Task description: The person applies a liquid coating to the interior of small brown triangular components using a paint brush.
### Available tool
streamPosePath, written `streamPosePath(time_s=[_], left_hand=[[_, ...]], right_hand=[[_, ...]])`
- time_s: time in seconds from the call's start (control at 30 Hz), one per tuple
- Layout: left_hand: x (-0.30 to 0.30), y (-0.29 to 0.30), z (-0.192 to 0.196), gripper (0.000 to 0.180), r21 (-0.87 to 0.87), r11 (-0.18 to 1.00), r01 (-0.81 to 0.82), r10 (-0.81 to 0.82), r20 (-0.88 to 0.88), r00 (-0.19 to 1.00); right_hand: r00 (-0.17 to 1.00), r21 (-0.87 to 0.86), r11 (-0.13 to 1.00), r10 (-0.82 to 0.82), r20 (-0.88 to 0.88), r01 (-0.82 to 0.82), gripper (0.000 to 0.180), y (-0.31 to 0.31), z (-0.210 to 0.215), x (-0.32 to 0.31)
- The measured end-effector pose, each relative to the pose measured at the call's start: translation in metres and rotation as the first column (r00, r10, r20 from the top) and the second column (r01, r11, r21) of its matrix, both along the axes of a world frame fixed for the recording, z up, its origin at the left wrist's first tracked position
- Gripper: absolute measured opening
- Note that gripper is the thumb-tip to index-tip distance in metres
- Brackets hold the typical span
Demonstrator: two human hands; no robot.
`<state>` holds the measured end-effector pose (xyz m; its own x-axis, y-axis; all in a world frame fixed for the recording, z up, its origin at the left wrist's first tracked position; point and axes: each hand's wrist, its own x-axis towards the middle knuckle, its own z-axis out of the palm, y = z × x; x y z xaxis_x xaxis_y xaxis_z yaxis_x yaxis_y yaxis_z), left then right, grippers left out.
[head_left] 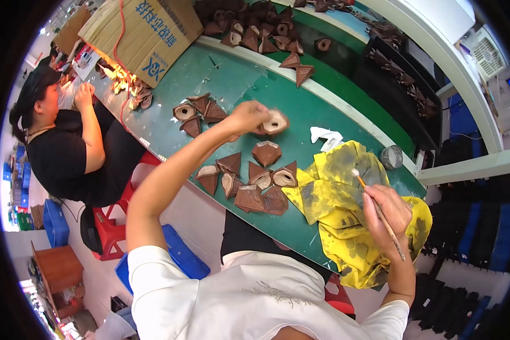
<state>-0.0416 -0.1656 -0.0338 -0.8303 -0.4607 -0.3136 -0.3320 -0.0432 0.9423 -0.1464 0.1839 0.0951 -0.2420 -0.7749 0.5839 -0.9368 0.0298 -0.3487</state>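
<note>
My left hand (247, 118) reaches out over the green table (306, 113), its fingers closed on a hollow, angular brown piece (276, 122). The piece has a pale inner face with a dark hole, and it is slightly blurred. In my right hand (392, 211) is a thin paintbrush (359, 180), its pale tip pointing up and away above a stained yellow cloth (335, 195). Between my hands, nearer my body, several similar brown pieces (266, 153) sit in a loose cluster, some with pale insides showing. A smaller group of pieces (191, 126) lies beyond my left forearm.
A small jar (391, 157) and crumpled white tissue (326, 137) lie by the cloth. Behind runs a green belt (334, 68) heaped with brown pieces (260, 28). A cardboard box (147, 34) stands far left. A person in black (62, 141) sits at left near a red stool (109, 226).
</note>
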Motion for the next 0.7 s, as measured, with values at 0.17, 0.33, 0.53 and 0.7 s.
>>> streamPosePath(time_s=[0.17, 0.33, 0.53, 0.7], left_hand=[[-0.002, 0.045, 0.049, 0.029, 0.147, 0.983, -0.111, 0.143, -0.232, 0.962], [0.008, 0.108, 0.071, 0.038, 0.836, 0.448, 0.316, 0.250, -0.456, 0.854], [0.014, 0.136, 0.061, 0.038, 0.886, 0.273, 0.374, 0.395, -0.458, 0.796], [0.020, 0.156, 0.074, 0.040, 0.861, 0.425, 0.280, 0.398, -0.456, 0.796]], right_hand=[[0.999, -0.008, 1.000, -0.027, 0.022, 0.027, 0.020, -0.005, 0.010, 0.007], [1.000, -0.134, 0.991, -0.008, 0.029, 0.012, 0.020, -0.022, 0.038, 0.025], [1.000, -0.182, 0.983, -0.019, 0.016, 0.021, 0.021, -0.026, 0.040, 0.030], [0.999, -0.148, 0.988, 0.037, 0.004, -0.035, 0.022, -0.034, 0.030, 0.039]])
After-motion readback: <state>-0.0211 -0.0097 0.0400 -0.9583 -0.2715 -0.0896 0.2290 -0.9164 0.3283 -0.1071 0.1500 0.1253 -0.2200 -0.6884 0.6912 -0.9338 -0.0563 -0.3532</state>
